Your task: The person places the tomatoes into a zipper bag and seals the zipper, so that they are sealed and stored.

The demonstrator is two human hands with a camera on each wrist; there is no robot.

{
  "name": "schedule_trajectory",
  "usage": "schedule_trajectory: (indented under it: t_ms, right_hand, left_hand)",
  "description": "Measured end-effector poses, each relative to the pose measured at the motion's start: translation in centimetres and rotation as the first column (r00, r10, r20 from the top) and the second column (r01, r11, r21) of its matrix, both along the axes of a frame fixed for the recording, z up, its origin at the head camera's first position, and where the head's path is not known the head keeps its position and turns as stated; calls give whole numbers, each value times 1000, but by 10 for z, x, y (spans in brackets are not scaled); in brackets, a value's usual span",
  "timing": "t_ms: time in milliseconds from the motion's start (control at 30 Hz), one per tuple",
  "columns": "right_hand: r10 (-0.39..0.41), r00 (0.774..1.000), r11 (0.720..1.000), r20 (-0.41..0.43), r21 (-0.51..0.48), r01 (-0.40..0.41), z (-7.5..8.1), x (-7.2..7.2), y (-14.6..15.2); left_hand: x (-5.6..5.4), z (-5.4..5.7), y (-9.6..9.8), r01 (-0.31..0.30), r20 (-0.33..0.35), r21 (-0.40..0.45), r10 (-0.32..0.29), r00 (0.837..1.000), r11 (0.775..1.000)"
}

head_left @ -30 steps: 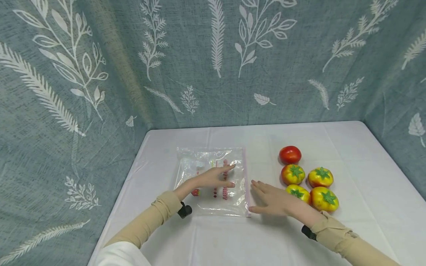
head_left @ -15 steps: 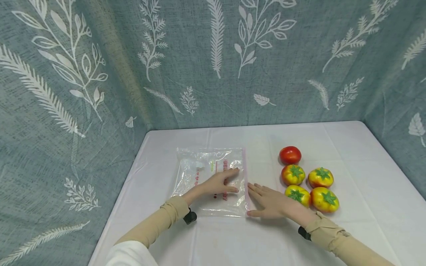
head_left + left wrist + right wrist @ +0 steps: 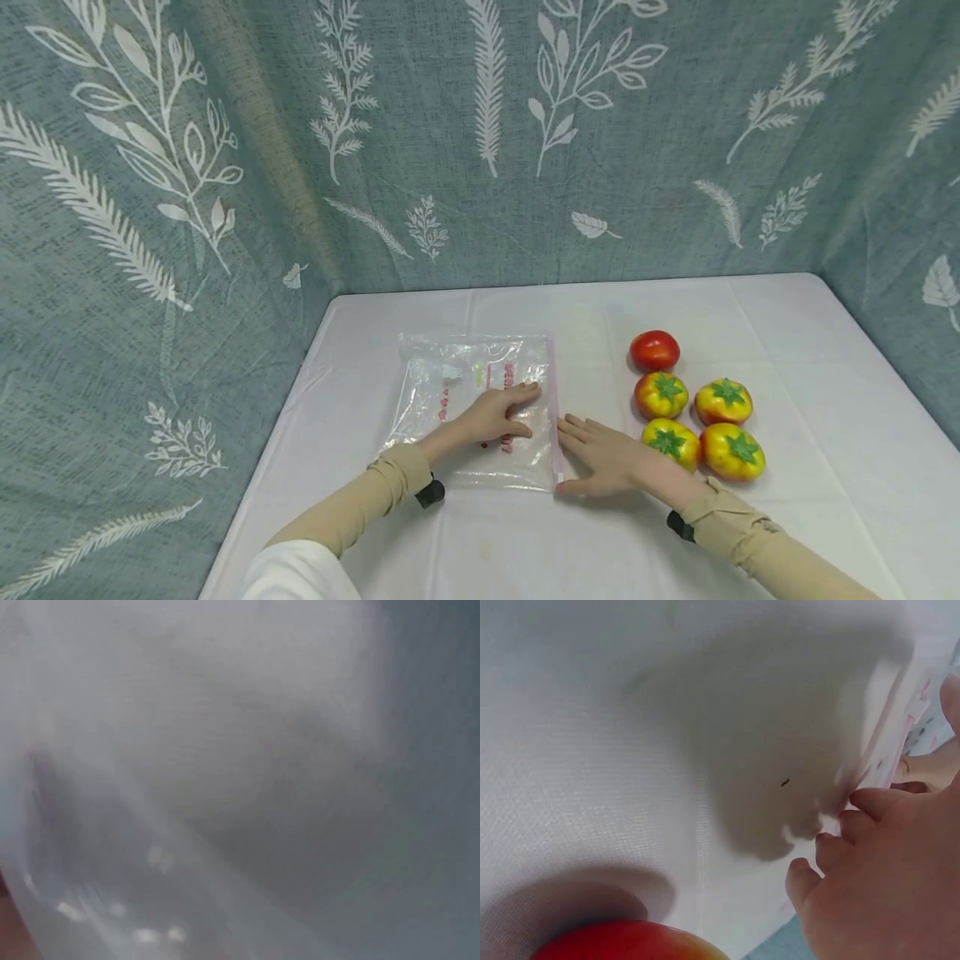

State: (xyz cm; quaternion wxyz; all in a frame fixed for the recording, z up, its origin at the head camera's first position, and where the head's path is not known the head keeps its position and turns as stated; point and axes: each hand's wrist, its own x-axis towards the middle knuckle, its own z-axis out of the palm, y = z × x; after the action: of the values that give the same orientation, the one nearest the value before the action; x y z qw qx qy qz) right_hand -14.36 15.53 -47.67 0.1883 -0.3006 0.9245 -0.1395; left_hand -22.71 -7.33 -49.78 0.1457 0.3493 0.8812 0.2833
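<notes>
A clear zip bag (image 3: 465,467) with red print and a pink zip edge lies flat on the white table. My left hand (image 3: 495,415) rests on the bag's right half, fingers spread forward. At the pink edge, my right hand (image 3: 603,458) touches the bag with its fingertips and thumb, fingers mostly extended. In the right wrist view the bent fingertips of the right hand (image 3: 900,862) meet the edge; whether they pinch it is hidden. The left wrist view is blurred, with shiny clear plastic (image 3: 150,900) low in it.
Right of the bag sit a plain red tomato (image 3: 655,351) and several yellow-red fruits (image 3: 723,402) with green leafy tops. One of them (image 3: 671,442) lies close behind the right hand. A blue-green leaf-patterned curtain (image 3: 465,208) borders the table (image 3: 510,550).
My left hand has come down and nearer on the bag. My right hand has shifted slightly left, up to the pink edge. The fruits stay in place.
</notes>
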Motion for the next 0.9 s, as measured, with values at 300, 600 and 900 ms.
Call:
schedule_trajectory:
  t_ms: [300,600,900]
  right_hand:
    - [20,1000,1000,-16,-4,-20,0,0,-1]
    - [35,999,999,-37,-5,-35,-2,-1,-1]
    - [27,999,1000,-32,-10,-28,-2,1,-1]
  left_hand:
    - [4,3,2,-33,-56,71,37,998,997]
    - [4,3,0,-92,-13,107,94,996,990]
    - [4,18,-8,-186,106,220,167,980,957]
